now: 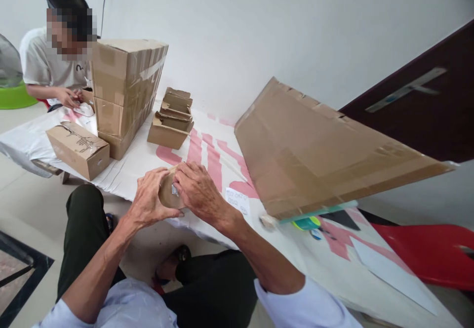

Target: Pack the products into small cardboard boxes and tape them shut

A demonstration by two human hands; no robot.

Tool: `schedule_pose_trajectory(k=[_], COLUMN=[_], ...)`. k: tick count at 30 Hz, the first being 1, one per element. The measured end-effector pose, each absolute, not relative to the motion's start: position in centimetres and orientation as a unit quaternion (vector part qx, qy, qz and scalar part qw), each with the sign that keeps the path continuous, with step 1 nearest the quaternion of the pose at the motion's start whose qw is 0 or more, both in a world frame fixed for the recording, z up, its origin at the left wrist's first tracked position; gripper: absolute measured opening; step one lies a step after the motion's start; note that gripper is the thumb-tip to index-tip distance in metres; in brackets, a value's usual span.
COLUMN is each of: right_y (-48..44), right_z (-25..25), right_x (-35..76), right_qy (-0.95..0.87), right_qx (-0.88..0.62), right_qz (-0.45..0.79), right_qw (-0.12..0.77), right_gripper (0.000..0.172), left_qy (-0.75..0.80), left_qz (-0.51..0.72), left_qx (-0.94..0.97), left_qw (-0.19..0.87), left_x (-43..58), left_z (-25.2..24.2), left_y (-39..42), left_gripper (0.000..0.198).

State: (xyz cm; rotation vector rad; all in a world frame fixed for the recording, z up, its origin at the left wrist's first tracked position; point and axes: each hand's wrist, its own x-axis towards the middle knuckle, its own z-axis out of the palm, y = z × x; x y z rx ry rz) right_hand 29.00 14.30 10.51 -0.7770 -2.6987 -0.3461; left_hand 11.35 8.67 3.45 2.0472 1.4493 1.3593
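Observation:
Near the table's front edge I hold a small brown cardboard box (167,195) between both hands. My left hand (146,198) is curved around its left side, thumb along the near edge. My right hand (196,189) is closed over the right side, with bent fingers pressed on the top. A small white and blue patch (175,188) shows on the box beside my right fingers; what it is, I cannot tell. The right part of the box is hidden under that hand.
Taped cardboard boxes (111,81) stand stacked at the left, beside a lower carton (79,147). Open small boxes (168,135) sit behind my hands. A large cardboard panel (314,155) leans at the right, near a tape roll (306,223). A co-worker (40,66) sits far left.

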Motion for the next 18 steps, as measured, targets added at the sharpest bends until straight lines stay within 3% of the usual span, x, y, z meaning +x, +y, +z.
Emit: schedule_pose_trajectory(k=[8,18], right_y=[14.4,14.6], right_z=[11.1,10.0], right_x=[29.4,28.9], right_qy=[-0.945,-0.944], right_qx=[-0.268,-0.266], right_qz=[-0.122,-0.092], right_qw=[0.143,0.173], right_gripper=[0.013,0.019], left_qy=[0.506,0.508], left_qz=[0.462,0.461], left_qx=[0.715,0.713], left_qw=[0.139,0.147], left_x=[11.4,11.6], left_z=[3.8,4.1], left_y=[8.2,8.4], left_gripper=[0.102,0.105])
